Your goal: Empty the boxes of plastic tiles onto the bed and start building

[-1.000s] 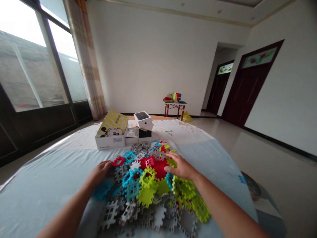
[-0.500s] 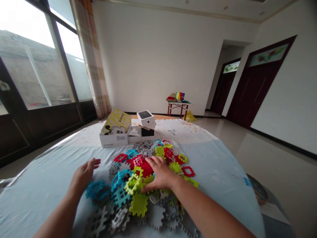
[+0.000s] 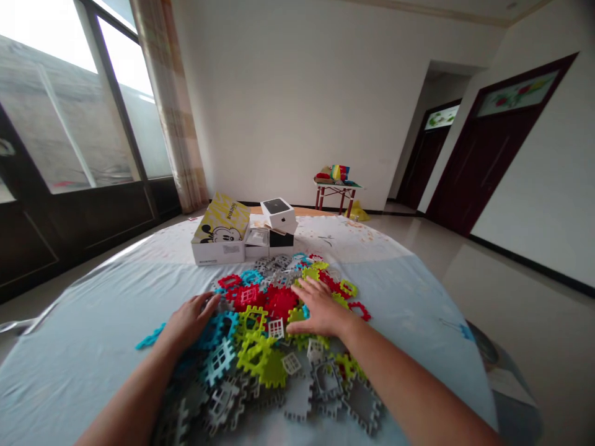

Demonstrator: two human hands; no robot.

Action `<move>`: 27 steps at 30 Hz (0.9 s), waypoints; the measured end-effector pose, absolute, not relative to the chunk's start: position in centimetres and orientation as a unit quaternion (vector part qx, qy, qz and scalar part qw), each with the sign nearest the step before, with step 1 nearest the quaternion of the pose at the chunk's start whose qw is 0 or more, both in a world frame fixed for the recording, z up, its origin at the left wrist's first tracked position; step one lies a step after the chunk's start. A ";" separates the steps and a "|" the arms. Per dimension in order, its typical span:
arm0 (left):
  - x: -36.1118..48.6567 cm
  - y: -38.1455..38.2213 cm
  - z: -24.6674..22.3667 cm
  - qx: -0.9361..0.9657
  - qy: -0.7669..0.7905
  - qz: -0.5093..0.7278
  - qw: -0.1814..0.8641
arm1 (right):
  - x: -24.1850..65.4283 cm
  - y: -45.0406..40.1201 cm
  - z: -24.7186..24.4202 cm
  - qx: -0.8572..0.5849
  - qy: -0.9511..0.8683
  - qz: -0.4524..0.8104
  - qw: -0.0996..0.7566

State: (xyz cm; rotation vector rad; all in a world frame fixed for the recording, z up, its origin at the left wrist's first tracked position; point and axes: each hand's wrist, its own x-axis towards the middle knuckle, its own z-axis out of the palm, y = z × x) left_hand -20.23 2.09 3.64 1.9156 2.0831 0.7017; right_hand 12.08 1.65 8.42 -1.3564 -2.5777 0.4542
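A heap of plastic interlocking building pieces lies on the cloth-covered table. My left hand (image 3: 189, 319) rests at the heap's left side with its fingers stretched out, over blue pieces (image 3: 211, 331). On the right, my right hand (image 3: 320, 310) lies spread over green pieces, its thumb apart from the fingers. Between the hands are red pieces (image 3: 281, 301), a green frame piece (image 3: 253, 319) and a small white window piece (image 3: 276, 328). Nearer to me lie a light-blue lattice piece (image 3: 220, 361) and grey pieces (image 3: 297, 396). What lies under each palm is hidden.
Behind the heap stand a yellow and white cartoon shoebox (image 3: 218, 253) and a white phone box (image 3: 279, 214) stacked on other boxes. The pale blue tablecloth (image 3: 409, 347) covers the round table. A small side table (image 3: 337, 186) stands by the wall.
My left hand has moved right and forward onto the blue pieces. My right hand has shifted slightly right, uncovering red and white pieces, and some green pieces have moved. The view has tilted down slightly.
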 end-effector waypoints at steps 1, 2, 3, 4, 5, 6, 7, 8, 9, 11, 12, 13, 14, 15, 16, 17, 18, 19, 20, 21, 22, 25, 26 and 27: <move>-20.2 2.2 3.5 0.654 0.711 0.233 0.111 | 13.0 1.2 8.7 -0.455 -0.871 0.153 0.106; -20.3 2.2 3.4 0.655 0.712 0.229 0.108 | 13.8 0.7 9.0 -0.449 -0.872 0.155 0.117; -20.3 2.3 3.3 0.655 0.713 0.225 0.106 | 14.7 0.0 9.1 -0.441 -0.875 0.159 0.124; -20.3 2.3 3.2 0.655 0.714 0.223 0.103 | 15.4 -0.8 9.2 -0.432 -0.878 0.165 0.126; -20.4 2.4 3.1 0.655 0.716 0.222 0.101 | 16.2 -1.6 9.1 -0.423 -0.881 0.172 0.123; -20.4 2.4 3.1 0.653 0.718 0.221 0.098 | 16.8 -2.5 8.9 -0.415 -0.885 0.178 0.114; -20.4 2.4 3.0 0.651 0.720 0.221 0.094 | 17.4 -3.4 8.6 -0.409 -0.888 0.183 0.103; -20.4 2.4 2.9 0.648 0.723 0.222 0.091 | 17.9 -4.2 8.2 -0.405 -0.891 0.185 0.091; -20.4 2.4 2.9 0.645 0.726 0.223 0.086 | 18.4 -4.9 7.8 -0.403 -0.893 0.185 0.079; -20.4 2.3 2.8 0.636 0.733 0.229 0.074 | 19.2 -6.0 6.9 -0.401 -0.897 0.178 0.063; -20.4 2.3 2.8 0.630 0.737 0.233 0.067 | 19.5 -6.3 6.5 -0.399 -0.899 0.173 0.058; -20.3 2.3 2.9 0.624 0.742 0.238 0.060 | 19.7 -6.5 6.1 -0.397 -0.901 0.167 0.054; -20.1 2.2 2.9 0.617 0.747 0.242 0.053 | 19.9 -6.5 5.8 -0.395 -0.903 0.161 0.053; -19.9 2.2 3.0 0.610 0.752 0.246 0.046 | 19.9 -6.4 5.5 -0.394 -0.904 0.154 0.053; -19.7 2.1 3.1 0.605 0.755 0.250 0.040 | 19.7 -6.2 5.3 -0.394 -0.905 0.147 0.055; -19.4 2.1 3.1 0.602 0.757 0.252 0.036 | 19.4 -5.8 5.2 -0.395 -0.906 0.141 0.058; -19.0 2.1 3.2 0.600 0.758 0.254 0.033 | 18.9 -5.4 5.1 -0.397 -0.906 0.135 0.063; -18.7 2.1 3.2 0.599 0.758 0.256 0.030 | 18.3 -4.8 4.9 -0.398 -0.906 0.130 0.069; -18.4 2.2 3.3 0.600 0.758 0.256 0.027 | 17.5 -4.2 4.8 -0.399 -0.906 0.124 0.075; -18.2 2.2 3.3 0.600 0.757 0.256 0.025 | 16.5 -3.6 4.6 -0.401 -0.905 0.117 0.081; -18.0 2.3 3.4 0.601 0.757 0.254 0.024 | 15.5 -2.9 4.5 -0.405 -0.904 0.109 0.087; -17.9 2.3 3.5 0.600 0.761 0.245 0.028 | 13.0 -1.1 4.4 -0.414 -0.901 0.095 0.095; -18.1 2.3 3.5 0.599 0.763 0.241 0.030 | 12.5 -0.7 4.6 -0.406 -0.903 0.098 0.096; -18.3 2.2 3.6 0.597 0.766 0.237 0.032 | 12.3 -0.3 4.9 -0.395 -0.908 0.102 0.101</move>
